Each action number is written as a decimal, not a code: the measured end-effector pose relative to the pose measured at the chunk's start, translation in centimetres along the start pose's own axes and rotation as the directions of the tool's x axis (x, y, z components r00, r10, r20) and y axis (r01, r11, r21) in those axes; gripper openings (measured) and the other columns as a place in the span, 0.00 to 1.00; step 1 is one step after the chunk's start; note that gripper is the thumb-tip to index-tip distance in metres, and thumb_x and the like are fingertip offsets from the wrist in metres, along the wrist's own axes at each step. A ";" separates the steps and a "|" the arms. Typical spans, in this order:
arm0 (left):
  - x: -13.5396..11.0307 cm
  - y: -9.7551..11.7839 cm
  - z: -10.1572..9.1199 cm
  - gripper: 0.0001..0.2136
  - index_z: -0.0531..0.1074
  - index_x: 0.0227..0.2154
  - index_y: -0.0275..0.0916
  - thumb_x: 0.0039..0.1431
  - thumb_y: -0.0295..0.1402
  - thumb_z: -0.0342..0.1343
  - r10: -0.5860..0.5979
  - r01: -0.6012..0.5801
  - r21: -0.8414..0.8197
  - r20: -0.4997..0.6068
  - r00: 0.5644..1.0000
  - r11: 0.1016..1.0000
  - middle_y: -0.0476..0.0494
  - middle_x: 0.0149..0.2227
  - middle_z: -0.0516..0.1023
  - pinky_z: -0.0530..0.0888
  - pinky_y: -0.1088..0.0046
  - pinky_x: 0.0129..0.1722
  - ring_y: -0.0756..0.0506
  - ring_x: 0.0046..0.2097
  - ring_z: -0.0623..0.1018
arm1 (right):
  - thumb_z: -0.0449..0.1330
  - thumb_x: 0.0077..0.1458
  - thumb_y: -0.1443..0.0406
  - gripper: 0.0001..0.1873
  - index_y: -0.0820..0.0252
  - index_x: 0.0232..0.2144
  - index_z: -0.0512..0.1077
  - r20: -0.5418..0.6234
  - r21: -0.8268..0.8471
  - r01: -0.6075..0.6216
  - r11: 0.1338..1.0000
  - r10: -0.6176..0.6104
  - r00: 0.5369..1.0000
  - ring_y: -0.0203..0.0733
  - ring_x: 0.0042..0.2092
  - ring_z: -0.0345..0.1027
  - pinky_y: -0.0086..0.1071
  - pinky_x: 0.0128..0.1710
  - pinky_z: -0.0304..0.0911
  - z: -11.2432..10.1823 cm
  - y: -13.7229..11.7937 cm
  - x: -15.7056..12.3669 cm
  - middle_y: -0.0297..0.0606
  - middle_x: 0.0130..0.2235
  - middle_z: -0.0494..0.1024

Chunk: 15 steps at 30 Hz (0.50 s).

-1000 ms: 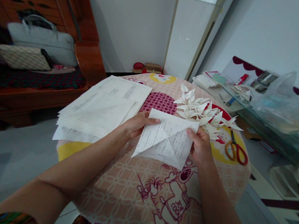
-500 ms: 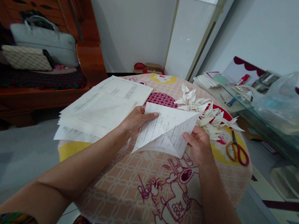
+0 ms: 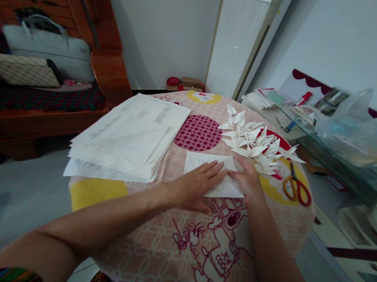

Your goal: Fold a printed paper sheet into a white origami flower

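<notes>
A folded sheet of printed paper (image 3: 199, 161) lies flat on the round table's patterned cloth (image 3: 165, 242). My left hand (image 3: 195, 186) presses on it with fingers stretched flat. My right hand (image 3: 248, 181) rests on the sheet's right part, fingers also laid flat. Just beyond the sheet is a heap of several white folded paper shapes (image 3: 254, 142).
A thick stack of printed sheets (image 3: 128, 136) covers the table's left side. Orange-handled scissors (image 3: 295, 186) lie at the right edge. A glass shelf with plastic bags (image 3: 362, 130) stands to the right, a wooden bench with bags (image 3: 44, 56) to the left.
The sheet was held up off the table in both hands. It has come down flat onto the cloth, and both hands now press on it.
</notes>
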<state>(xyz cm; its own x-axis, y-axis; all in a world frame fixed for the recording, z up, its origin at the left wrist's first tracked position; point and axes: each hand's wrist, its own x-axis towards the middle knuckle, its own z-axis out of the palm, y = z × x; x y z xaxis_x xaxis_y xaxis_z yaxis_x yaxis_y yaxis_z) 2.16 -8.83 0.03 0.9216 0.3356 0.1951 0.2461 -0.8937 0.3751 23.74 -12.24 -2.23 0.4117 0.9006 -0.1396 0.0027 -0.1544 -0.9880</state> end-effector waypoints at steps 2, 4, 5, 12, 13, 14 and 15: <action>0.3 1.6 1.6 0.46 0.45 0.69 0.26 0.54 0.38 0.64 -0.057 0.054 0.138 0.018 0.998 0.989 0.20 0.71 0.46 0.52 0.51 0.69 0.30 0.72 0.44 | 0.68 0.41 0.66 0.34 0.60 0.54 0.75 0.024 -0.047 0.024 0.999 -0.023 0.999 0.49 0.29 0.77 0.42 0.29 0.73 -0.1 0.1 0.0 0.37 0.30 0.83; 0.5 2.4 2.4 0.37 0.48 0.67 0.24 0.59 0.31 0.57 -0.114 0.105 0.229 0.023 0.993 0.968 0.19 0.69 0.50 0.53 0.52 0.69 0.30 0.72 0.48 | 0.67 0.40 0.65 0.26 0.62 0.46 0.79 0.011 -0.126 0.026 0.992 -0.025 1.000 0.48 0.28 0.76 0.40 0.30 0.72 -0.3 0.0 0.0 0.38 0.28 0.83; 0.6 2.6 2.4 0.34 0.49 0.67 0.24 0.60 0.29 0.53 -0.134 0.120 0.262 0.035 0.990 0.958 0.20 0.69 0.52 0.55 0.53 0.69 0.31 0.71 0.51 | 0.67 0.40 0.65 0.23 0.63 0.43 0.81 0.004 -0.179 0.033 0.983 -0.032 0.999 0.47 0.28 0.75 0.40 0.30 0.72 -0.5 -0.1 0.0 0.39 0.28 0.82; 0.4 1.8 1.4 0.26 0.57 0.64 0.27 0.62 0.24 0.46 -0.192 0.129 0.365 0.142 0.971 0.922 0.27 0.67 0.61 0.63 0.61 0.65 0.36 0.68 0.61 | 0.66 0.49 0.54 0.24 0.59 0.47 0.79 0.093 -0.611 0.400 0.683 -0.440 0.893 0.53 0.46 0.76 0.47 0.47 0.71 -2.8 -2.2 -1.0 0.47 0.47 0.81; 0.4 1.7 1.5 0.26 0.57 0.64 0.27 0.63 0.24 0.46 -0.198 0.133 0.370 0.146 0.969 0.920 0.27 0.67 0.61 0.63 0.61 0.65 0.36 0.68 0.61 | 0.68 0.48 0.53 0.27 0.59 0.49 0.78 0.213 -0.602 0.501 0.622 -0.479 0.851 0.55 0.53 0.73 0.48 0.52 0.69 -3.1 -2.5 -1.4 0.49 0.54 0.78; 0.4 1.7 1.6 0.25 0.58 0.64 0.27 0.63 0.25 0.46 -0.204 0.138 0.370 0.147 0.968 0.919 0.27 0.67 0.61 0.63 0.61 0.65 0.36 0.68 0.61 | 0.69 0.48 0.52 0.29 0.59 0.51 0.77 0.355 -0.577 0.581 0.574 -0.465 0.811 0.56 0.57 0.70 0.49 0.56 0.66 -3.2 -2.7 -1.9 0.49 0.57 0.76; 0.5 1.6 1.7 0.25 0.58 0.64 0.27 0.64 0.25 0.46 -0.206 0.140 0.365 0.149 0.967 0.921 0.28 0.66 0.62 0.63 0.61 0.65 0.37 0.68 0.62 | 0.69 0.49 0.51 0.32 0.58 0.54 0.75 0.471 -0.548 0.633 0.547 -0.424 0.774 0.56 0.58 0.69 0.50 0.58 0.64 -3.3 -2.8 -2.4 0.49 0.57 0.75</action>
<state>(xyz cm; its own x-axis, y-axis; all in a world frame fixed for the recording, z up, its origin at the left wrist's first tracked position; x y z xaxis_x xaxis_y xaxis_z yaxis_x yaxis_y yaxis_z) 3.48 -10.59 -0.83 0.8853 0.4645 -0.0239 0.4651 -0.8843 0.0421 25.75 -15.31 1.04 -0.1114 0.9535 0.2800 0.7612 0.2630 -0.5928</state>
